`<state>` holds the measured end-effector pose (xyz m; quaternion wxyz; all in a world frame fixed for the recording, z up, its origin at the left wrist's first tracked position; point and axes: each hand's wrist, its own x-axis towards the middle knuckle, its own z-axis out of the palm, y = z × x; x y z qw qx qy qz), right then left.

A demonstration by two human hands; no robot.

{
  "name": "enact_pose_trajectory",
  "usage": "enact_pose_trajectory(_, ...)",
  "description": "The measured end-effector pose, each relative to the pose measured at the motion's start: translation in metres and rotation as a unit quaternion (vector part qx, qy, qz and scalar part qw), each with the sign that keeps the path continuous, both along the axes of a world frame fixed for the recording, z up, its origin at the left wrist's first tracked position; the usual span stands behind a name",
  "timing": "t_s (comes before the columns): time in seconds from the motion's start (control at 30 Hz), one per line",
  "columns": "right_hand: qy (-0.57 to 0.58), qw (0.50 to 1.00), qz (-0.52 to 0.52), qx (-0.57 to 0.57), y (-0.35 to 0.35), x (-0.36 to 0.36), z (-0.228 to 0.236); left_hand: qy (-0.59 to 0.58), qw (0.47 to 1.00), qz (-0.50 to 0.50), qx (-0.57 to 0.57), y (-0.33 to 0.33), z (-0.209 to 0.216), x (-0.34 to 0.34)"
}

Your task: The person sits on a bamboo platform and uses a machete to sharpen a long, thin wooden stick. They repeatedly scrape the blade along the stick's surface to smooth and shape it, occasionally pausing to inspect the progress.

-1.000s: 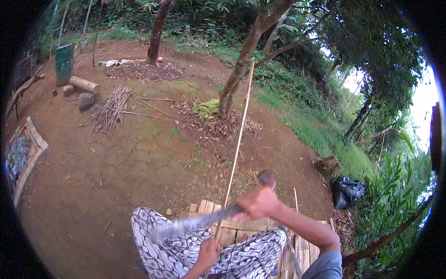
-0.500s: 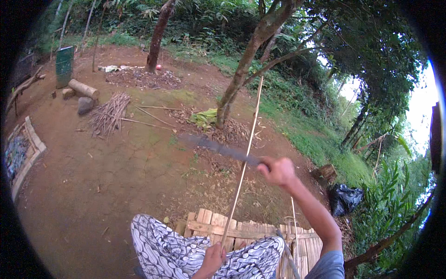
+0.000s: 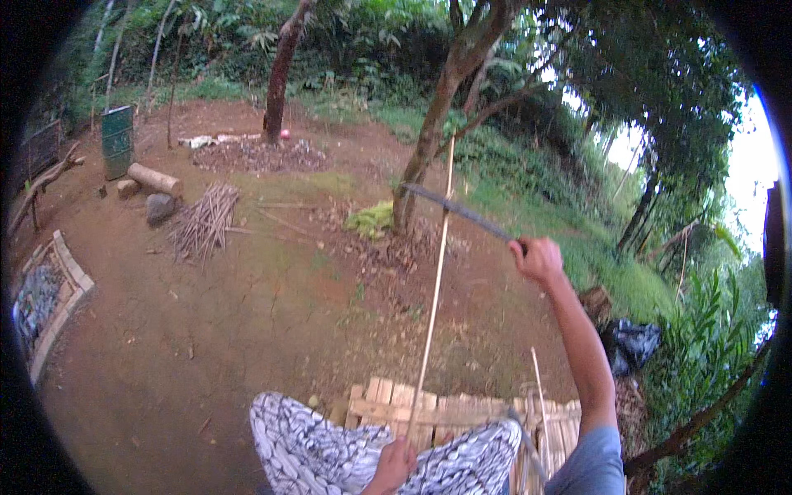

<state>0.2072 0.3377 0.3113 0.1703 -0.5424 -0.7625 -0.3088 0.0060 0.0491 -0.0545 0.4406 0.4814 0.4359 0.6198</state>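
My left hand (image 3: pixel 394 464) is closed round the lower end of a long, thin, pale stick (image 3: pixel 434 305). The stick rises away from my lap, its far end near the tree. Out to the right, my right hand (image 3: pixel 540 259) grips the handle of a machete (image 3: pixel 474 218). Its dark blade points left and crosses the stick near the far end; whether the edge touches the wood I cannot tell. Under the left hand are my crossed legs in patterned trousers (image 3: pixel 305 450).
In front of my legs lies a slatted wooden platform (image 3: pixel 396 394), with another thin stick (image 3: pixel 540 396) at its right. Beyond stand a tree trunk (image 3: pixel 429 124), a pile of sticks (image 3: pixel 206 219), a log (image 3: pixel 155 179) and a green drum (image 3: pixel 117 142). A black plastic bag (image 3: pixel 634 345) sits right.
My right hand has moved up and to the right, carrying the machete along the stick toward its far end. My left hand still holds the lower end. The view has shifted slightly.
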Motion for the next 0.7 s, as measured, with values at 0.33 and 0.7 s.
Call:
enact_pose_trajectory(0.33,-0.236,0.897,0.344,-0.144,-0.094,-0.051,-0.082,-0.236,0.958,-0.100,-0.127,-0.014,0.060,0.009)
enact_pose_trajectory(0.7,0.184,0.979,0.070,0.049,0.003,0.016,0.024,-0.087,0.993,-0.064,-0.042,-0.015,0.044,0.034)
